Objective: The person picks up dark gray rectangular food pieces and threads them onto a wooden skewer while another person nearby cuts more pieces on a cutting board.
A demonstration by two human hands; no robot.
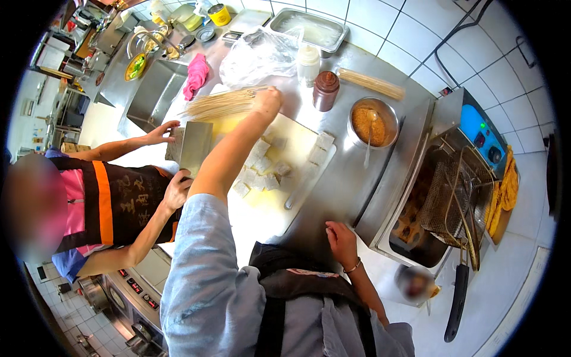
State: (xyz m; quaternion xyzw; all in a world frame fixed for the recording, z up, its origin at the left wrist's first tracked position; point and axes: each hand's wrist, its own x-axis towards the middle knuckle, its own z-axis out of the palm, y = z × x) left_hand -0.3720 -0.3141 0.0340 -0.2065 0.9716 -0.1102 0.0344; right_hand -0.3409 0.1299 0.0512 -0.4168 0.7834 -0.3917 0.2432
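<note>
My left hand (269,102) is closed on the near ends of a bundle of thin bamboo skewers (218,103) lying across the top of a pale cutting board (302,127). Below it on the board sit several greyish-white cut blocks (262,163), and a few more stand in a row (321,148) at the board's right edge. My right hand (341,241) rests by the steel counter's front edge, fingers loosely curled, nothing seen in it. To the left, a co-worker holds a cleaver (195,145) against a larger grey block (175,145).
A steel bowl of orange-brown powder with a spoon (368,122), a brown squeeze bottle (326,91) and a white one (308,65) stand behind. A deep fryer (417,223) with wire baskets is at right. The co-worker's arms are close at left; a sink (156,89) lies beyond.
</note>
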